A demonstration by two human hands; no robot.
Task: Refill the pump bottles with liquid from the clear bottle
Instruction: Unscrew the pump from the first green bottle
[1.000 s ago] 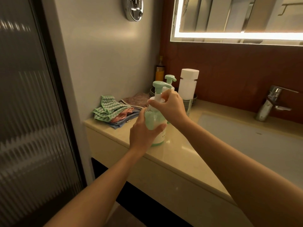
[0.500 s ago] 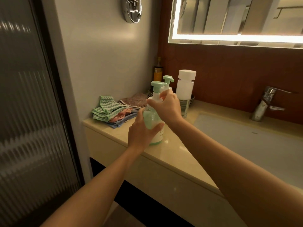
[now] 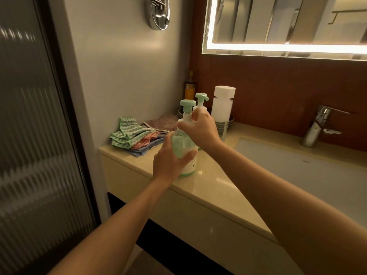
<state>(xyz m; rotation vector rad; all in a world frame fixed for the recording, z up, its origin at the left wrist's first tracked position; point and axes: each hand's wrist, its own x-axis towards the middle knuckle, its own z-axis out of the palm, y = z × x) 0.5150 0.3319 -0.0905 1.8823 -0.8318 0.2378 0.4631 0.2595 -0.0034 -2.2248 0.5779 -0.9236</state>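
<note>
Hardly anything has shifted since the earlier frames. Both of your grips sit on the near pump bottle [image 3: 183,149] as before, and it stands on the same spot of the counter [image 3: 214,191].

Right grip [image 3: 200,130]: the fingers are curled round the white collar just below the green pump head, at the bottle's 12 o'clock. This hold suits unscrewing the pump. The head is still seated, so treat the bottle as not yet opened.

Left grip [image 3: 168,161]: it is wrapped round the bottle body from 8 o'clock, with the thumb across the front. Its likely purpose is to stop the body rotating while the collar turns.

The bottle stands upright with its base on the counter, so the counter takes the weight and nothing tips out.

The second pump bottle [image 3: 201,97] stands just behind at 1 o'clock, largely hidden by your right grip, with its pump still fitted. The clear bottle [image 3: 222,108] stands at 2 o'clock, upright and capped in white, within easy reach for pouring. Folded cloths [image 3: 129,135] lie at 10 o'clock, handy for drips. The basin [image 3: 297,171] lies at 3 o'clock.
</note>
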